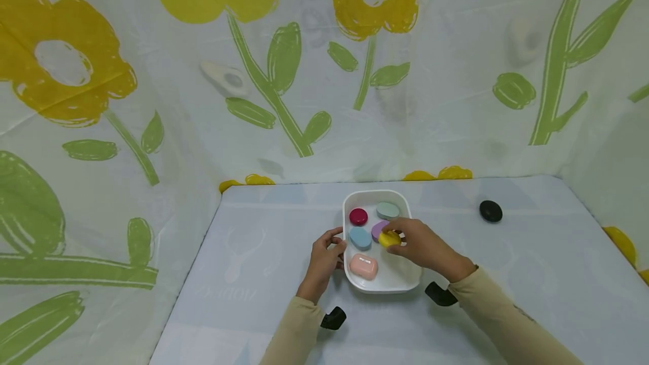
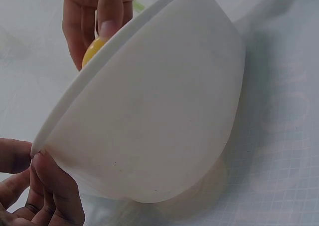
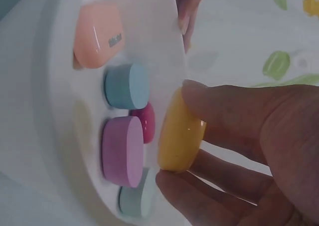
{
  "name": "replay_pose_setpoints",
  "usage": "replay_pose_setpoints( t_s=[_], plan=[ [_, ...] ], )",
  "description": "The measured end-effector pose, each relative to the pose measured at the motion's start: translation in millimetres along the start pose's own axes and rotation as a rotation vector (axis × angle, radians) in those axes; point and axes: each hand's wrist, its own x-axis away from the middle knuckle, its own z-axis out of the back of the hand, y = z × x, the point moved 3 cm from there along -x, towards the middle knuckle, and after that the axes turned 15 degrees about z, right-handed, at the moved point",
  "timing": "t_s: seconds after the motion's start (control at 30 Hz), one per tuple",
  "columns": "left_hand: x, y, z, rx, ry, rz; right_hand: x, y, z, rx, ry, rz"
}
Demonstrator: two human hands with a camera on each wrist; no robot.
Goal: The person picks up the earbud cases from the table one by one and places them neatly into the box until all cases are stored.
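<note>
A white plastic basin (image 1: 400, 275) stands on the table, with several soap bars lying inside. My left hand (image 1: 323, 258) pinches its left rim between thumb and fingers. Over the basin, my right hand (image 1: 423, 246) holds a yellow soap bar (image 3: 182, 131) by its edges, raised above the others. Beneath it lies a purple oval soap (image 3: 122, 151), partly covered in the head view. Around that are a blue soap (image 1: 360, 238), a dark red round soap (image 1: 358, 217), a pale green soap (image 1: 387, 210) and a peach soap (image 1: 364, 266) with a small label.
A black oval piece (image 1: 490, 211) lies on the table (image 1: 274, 241) to the right of the basin. Flower-printed cloth (image 1: 446, 100) hangs behind and at both sides. Black wrist mounts (image 1: 333, 318) stick out by both sleeves.
</note>
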Motion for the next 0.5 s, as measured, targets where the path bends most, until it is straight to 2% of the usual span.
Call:
replay_pose_setpoints(
  t_s=[0.27,0.5],
  plan=[
    [0.7,0.4,-0.1,-0.001,0.001,-0.006,-7,-5,-12,0.037,-0.08,-0.023],
    [1.3,0.4,0.0,0.003,-0.004,-0.009,-8,-6,-18,0.033,-0.095,-0.012]
  ],
)
